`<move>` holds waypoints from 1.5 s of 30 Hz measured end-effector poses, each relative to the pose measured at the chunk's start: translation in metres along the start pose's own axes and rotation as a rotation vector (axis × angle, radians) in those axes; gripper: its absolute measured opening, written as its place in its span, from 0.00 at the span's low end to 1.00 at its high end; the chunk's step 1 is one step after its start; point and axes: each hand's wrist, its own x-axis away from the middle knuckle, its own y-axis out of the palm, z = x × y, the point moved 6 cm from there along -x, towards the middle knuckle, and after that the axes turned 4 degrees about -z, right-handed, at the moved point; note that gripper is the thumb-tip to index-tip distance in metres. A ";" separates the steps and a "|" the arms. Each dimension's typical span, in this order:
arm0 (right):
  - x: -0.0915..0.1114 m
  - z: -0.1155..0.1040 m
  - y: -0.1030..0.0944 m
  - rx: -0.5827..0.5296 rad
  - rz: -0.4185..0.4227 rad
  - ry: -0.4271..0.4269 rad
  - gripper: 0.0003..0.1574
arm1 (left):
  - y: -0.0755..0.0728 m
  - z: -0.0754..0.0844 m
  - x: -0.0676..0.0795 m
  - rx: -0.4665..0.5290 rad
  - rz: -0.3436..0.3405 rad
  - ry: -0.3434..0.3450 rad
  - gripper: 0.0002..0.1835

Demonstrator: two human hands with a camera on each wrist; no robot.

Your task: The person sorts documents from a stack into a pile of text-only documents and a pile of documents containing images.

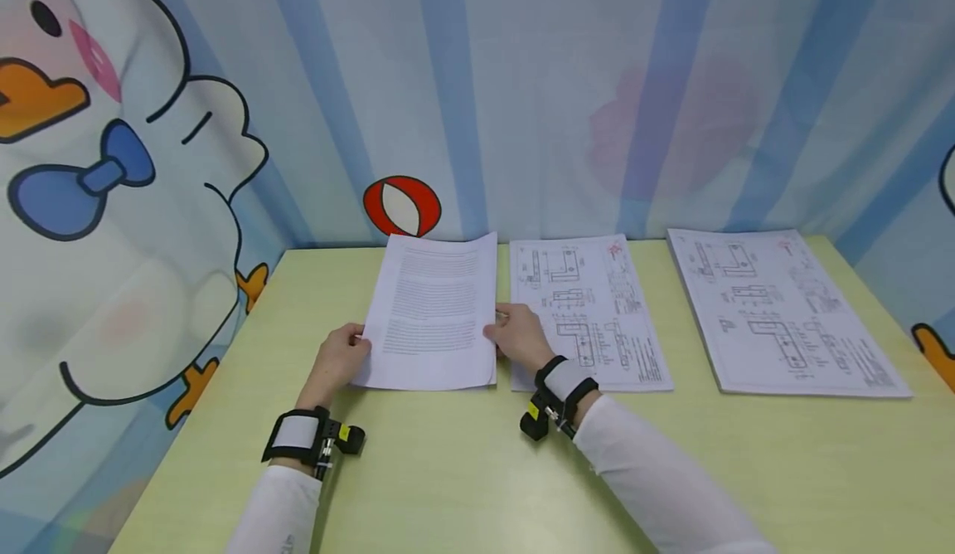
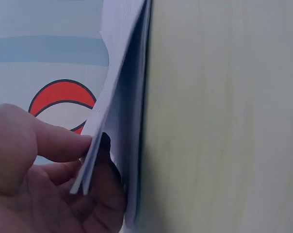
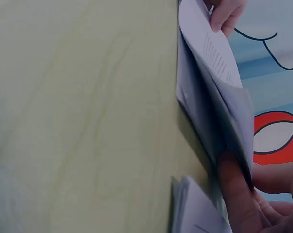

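Note:
Sheets of printed text point(image 1: 431, 313) are raised off the table at the back left, portrait way up. My left hand point(image 1: 341, 357) pinches their left edge; the left wrist view shows thumb above and fingers below, with two thin layers parting at the corner. More paper point(image 2: 132, 160) lies beneath the lifted part. On the opposite edge my right hand point(image 1: 521, 337) grips the sheets point(image 3: 229, 111) between thumb and fingers, over the left side of a pile of technical drawings point(image 1: 574, 289). Below the lifted sheets a gap shows in the right wrist view.
A thicker stack of technical drawings point(image 1: 783, 313) lies at the right of the pale green table point(image 1: 448, 479). Behind the table hangs a blue striped cartoon curtain point(image 1: 552, 106), which the sheets' far edge nearly meets. Each wrist wears a strapped camera point(image 1: 348, 439).

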 end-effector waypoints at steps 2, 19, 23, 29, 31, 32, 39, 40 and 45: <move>-0.001 0.000 0.002 0.034 0.000 -0.004 0.31 | 0.000 -0.002 0.001 -0.001 0.000 -0.020 0.21; -0.006 -0.004 0.011 0.258 -0.063 -0.075 0.27 | -0.007 -0.014 -0.001 -0.007 0.083 -0.114 0.22; -0.005 -0.008 0.012 0.333 -0.071 -0.095 0.21 | -0.008 -0.014 -0.002 -0.024 0.093 -0.121 0.21; -0.004 -0.007 0.011 0.320 -0.081 -0.093 0.09 | -0.009 -0.015 -0.003 -0.030 0.074 -0.144 0.22; -0.003 -0.006 0.009 0.290 -0.082 -0.084 0.11 | -0.008 -0.014 -0.003 -0.008 0.046 -0.154 0.23; -0.002 -0.006 0.007 0.268 -0.083 -0.080 0.11 | -0.008 -0.012 -0.002 0.000 0.036 -0.158 0.24; 0.008 -0.005 -0.012 0.033 -0.063 -0.121 0.24 | -0.012 0.014 0.001 -0.066 0.086 -0.074 0.26; 0.009 -0.005 -0.015 0.002 -0.058 -0.138 0.25 | -0.011 0.019 0.001 -0.064 0.096 -0.054 0.25; 0.015 -0.004 -0.038 -0.061 -0.026 -0.242 0.22 | -0.003 0.045 0.005 -0.026 0.117 0.067 0.23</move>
